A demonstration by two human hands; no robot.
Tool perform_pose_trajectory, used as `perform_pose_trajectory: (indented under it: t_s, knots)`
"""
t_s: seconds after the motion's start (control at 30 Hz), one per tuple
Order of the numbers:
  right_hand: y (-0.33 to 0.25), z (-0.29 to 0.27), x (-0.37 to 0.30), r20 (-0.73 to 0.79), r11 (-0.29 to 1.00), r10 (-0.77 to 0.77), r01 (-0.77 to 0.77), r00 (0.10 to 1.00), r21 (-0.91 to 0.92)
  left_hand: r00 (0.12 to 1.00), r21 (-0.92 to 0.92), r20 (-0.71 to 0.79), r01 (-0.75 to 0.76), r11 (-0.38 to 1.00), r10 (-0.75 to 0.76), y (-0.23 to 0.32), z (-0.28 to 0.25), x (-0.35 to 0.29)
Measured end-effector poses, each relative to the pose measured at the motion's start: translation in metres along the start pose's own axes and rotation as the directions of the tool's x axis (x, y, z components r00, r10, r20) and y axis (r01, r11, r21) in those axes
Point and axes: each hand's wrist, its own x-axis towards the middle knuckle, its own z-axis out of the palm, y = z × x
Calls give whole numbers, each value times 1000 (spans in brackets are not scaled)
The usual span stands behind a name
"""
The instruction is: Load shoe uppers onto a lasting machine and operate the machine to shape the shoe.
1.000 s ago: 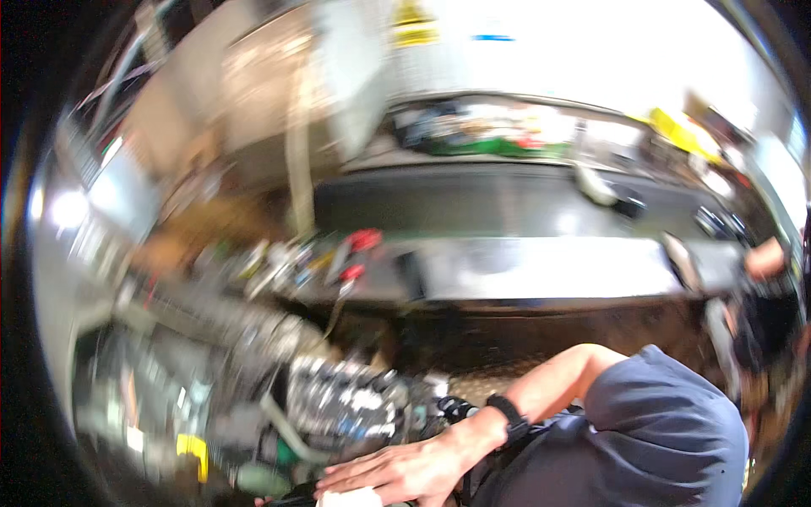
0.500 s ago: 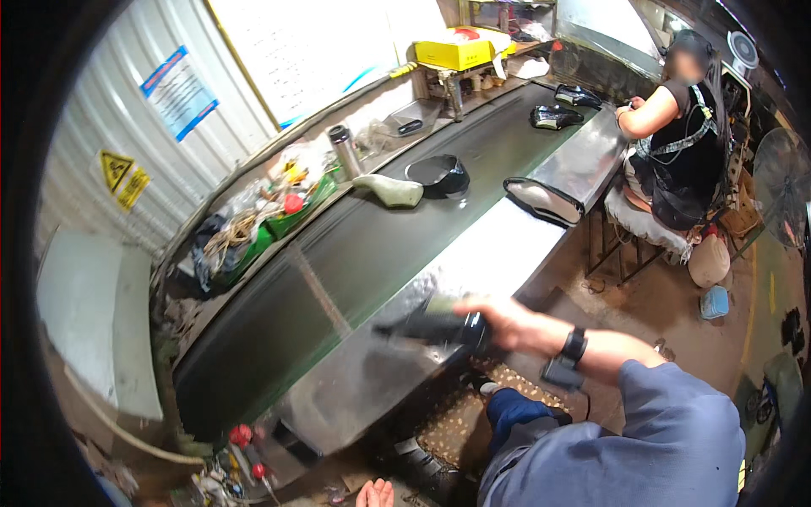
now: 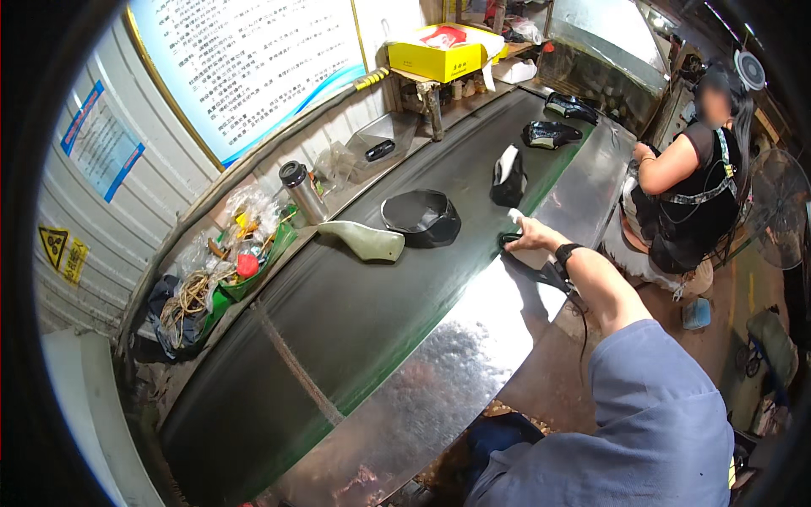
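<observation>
My right hand (image 3: 541,237) reaches over the belt's near edge with its fingers closed on a black-edged, pale shoe upper (image 3: 509,240). My own fingers hide most of the upper. Just beyond the hand, a black-and-white shoe upper (image 3: 508,176) sits on the dark conveyor belt (image 3: 380,313). Left of it are a black, open, bowl-shaped upper (image 3: 421,218) and a pale green shoe last (image 3: 368,242). Farther up the belt lie two glossy black shoe uppers (image 3: 551,135). My left hand is out of view.
A shiny metal ledge (image 3: 439,363) runs along the belt's near side. By the wall are a steel flask (image 3: 302,193), a green bin of scraps (image 3: 228,291) and a yellow box (image 3: 439,57). Another person (image 3: 688,182) sits at the far right, near a fan (image 3: 777,203).
My right hand has moved right and away from the near ledge to the pale upper. The dark thing it carried has left it; a black-and-white upper now sits on the belt. My left hand has left view.
</observation>
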Motion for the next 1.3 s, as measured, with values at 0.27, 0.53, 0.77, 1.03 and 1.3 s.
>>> perform_pose_trajectory:
  t_s: [0.27, 0.53, 0.77, 1.03, 1.3]
  knots:
    - [-6, -146, 38, -541, 782, 409, 23, 735, 623, 995, 122, 90, -43, 992, 32, 45, 50, 16]
    - [-9, -38, 100, -671, 929, 325, -91, 667, 360, 988, 155, 156, -44, 987, 19, 36, 61, 35]
    - [-98, 76, 112, 89, 334, 488, -280, 868, 900, 997, 158, 75, -9, 987, -3, 17, 44, 25]
    - [-248, 46, 132, -391, 282, 34, 367, 920, 886, 998, 132, -62, 11, 991, -3, -26, -11, 23]
    - [-127, 143, 214, -340, 658, -751, 595, 566, -461, 995, 293, -54, -67, 954, 86, -44, -19, 42]
